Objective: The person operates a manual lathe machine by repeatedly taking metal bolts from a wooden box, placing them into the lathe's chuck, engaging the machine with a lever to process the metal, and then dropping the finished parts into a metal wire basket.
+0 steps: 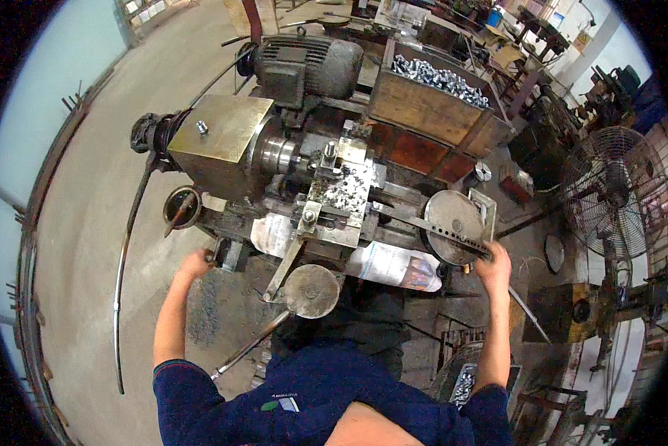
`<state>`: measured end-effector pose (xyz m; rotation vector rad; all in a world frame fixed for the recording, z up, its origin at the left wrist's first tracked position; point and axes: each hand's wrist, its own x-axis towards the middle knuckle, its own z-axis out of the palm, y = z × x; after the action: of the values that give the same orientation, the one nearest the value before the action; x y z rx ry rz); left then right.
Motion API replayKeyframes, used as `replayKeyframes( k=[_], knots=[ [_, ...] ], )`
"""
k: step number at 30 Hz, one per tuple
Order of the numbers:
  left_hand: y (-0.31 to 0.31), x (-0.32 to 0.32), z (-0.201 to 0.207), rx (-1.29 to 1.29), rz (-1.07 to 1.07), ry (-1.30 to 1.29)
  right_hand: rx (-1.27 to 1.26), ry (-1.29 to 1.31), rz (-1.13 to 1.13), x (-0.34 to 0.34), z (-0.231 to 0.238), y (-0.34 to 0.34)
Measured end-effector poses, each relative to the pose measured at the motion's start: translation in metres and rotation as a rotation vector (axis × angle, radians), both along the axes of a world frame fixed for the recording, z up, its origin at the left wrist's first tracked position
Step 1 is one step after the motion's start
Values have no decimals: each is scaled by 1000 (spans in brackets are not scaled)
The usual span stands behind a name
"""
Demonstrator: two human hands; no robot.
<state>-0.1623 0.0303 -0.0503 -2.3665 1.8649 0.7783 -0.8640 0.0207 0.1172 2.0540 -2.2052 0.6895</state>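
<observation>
A small lathe stands before me, its steel chuck point(276, 154) next to a chip-covered tool slide point(343, 192). My right hand point(494, 266) is closed round the far right end of a perforated metal bar point(430, 225), which runs out from the slide. At the lathe's front left my left hand point(196, 263) has its fingers curled against a dark part beside a grey block point(234, 255); what they grip is hidden. A small metal piece point(201, 128) lies on the brass-coloured headstock cover point(226, 119). Near my body is a round metal disc point(311, 291).
Behind the lathe sit a motor point(304, 67) and a wooden bin point(423, 104) heaped with small shiny metal parts. A handwheel point(182, 207) juts out at left. Printed sacking point(395, 266) covers the front rail. A large fan point(609, 193) stands right, and a long rod point(118, 297) slants down at left.
</observation>
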Motion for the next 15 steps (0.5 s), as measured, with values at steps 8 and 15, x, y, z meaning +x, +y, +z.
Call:
replayKeyframes(
  k=[8,15],
  knots=[
    [14,59,203,-693,297,-162,-250,-25,944,278,92,-112],
    [101,67,132,-561,526,-478,170,477,877,370,72,-147]
  ],
)
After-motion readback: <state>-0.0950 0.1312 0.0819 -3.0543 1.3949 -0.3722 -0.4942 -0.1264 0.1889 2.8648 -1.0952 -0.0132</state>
